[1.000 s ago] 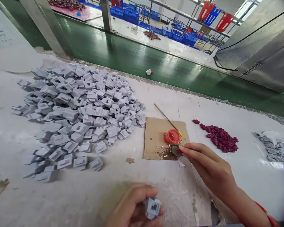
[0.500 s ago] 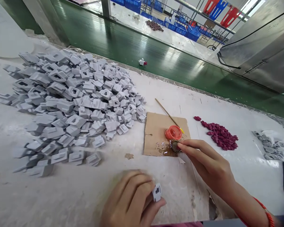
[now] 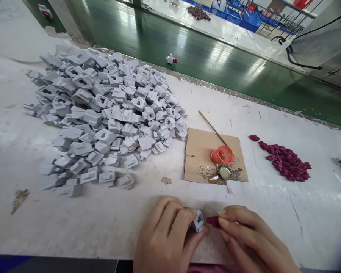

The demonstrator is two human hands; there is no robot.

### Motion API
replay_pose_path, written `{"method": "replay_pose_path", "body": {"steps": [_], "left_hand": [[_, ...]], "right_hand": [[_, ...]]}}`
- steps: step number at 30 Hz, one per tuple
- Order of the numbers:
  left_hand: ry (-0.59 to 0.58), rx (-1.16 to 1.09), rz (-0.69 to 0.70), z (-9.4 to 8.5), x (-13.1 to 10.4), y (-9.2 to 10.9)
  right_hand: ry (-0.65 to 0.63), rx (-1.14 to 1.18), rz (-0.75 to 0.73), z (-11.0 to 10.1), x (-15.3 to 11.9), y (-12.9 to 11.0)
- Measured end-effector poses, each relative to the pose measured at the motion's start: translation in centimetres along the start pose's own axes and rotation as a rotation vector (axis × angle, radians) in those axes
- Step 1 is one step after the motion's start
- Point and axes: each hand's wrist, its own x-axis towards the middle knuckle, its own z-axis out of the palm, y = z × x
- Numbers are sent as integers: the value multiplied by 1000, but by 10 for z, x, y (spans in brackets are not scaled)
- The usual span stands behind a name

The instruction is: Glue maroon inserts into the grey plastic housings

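Close to the table's front edge, my left hand (image 3: 166,235) is closed around a grey plastic piece (image 3: 198,221), whose hollow end faces right. Just to its right, my right hand (image 3: 252,240) pinches a small dark-red plastic piece (image 3: 213,221) between thumb and fingers. A short gap separates the red piece from the grey one. Beyond the hands, a cardboard square (image 3: 197,151) carries a red cup (image 3: 222,154) and a bottle cap (image 3: 224,172) beside a wet patch. A thin stick (image 3: 213,128) with a yellow tip lies partly across the cardboard.
A large heap of grey pieces (image 3: 110,110) covers the left of the white table. To the right lies a pile of dark-red pieces (image 3: 287,161). Along the back runs a green conveyor belt (image 3: 216,57), bearing a joined grey-and-red piece (image 3: 171,59).
My right hand has come away from the bottle cap toward my left hand, and a dark-red piece now shows in its fingers. The view has shifted, and another joined piece appears at upper left.
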Motion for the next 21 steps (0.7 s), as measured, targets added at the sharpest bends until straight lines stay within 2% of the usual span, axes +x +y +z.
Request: {"method": "replay_pose_path", "body": {"steps": [2, 7, 10, 13, 16, 17, 19, 21], "left_hand": [[1, -18, -5, 0, 0, 0], [-14, -40, -14, -1, 0, 1], [-13, -32, -5, -1, -1, 1], [-2, -31, -7, -1, -1, 0], [-5, -23, 6, 1, -2, -1], [-9, -14, 28, 2, -2, -2], [-5, 2, 45, 2, -4, -3], [23, -50, -8, -1, -6, -6]], "right_hand": [[9, 10, -15, 5, -2, 0], [-96, 13, -75, 3, 2, 3], [-105, 37, -81, 5, 3, 3], [-60, 24, -79, 13, 4, 4], [21, 44, -138, 19, 9, 3], [10, 61, -145, 18, 12, 2], [-90, 90, -147, 13, 16, -1], [-203, 54, -133, 1, 16, 0]]}}
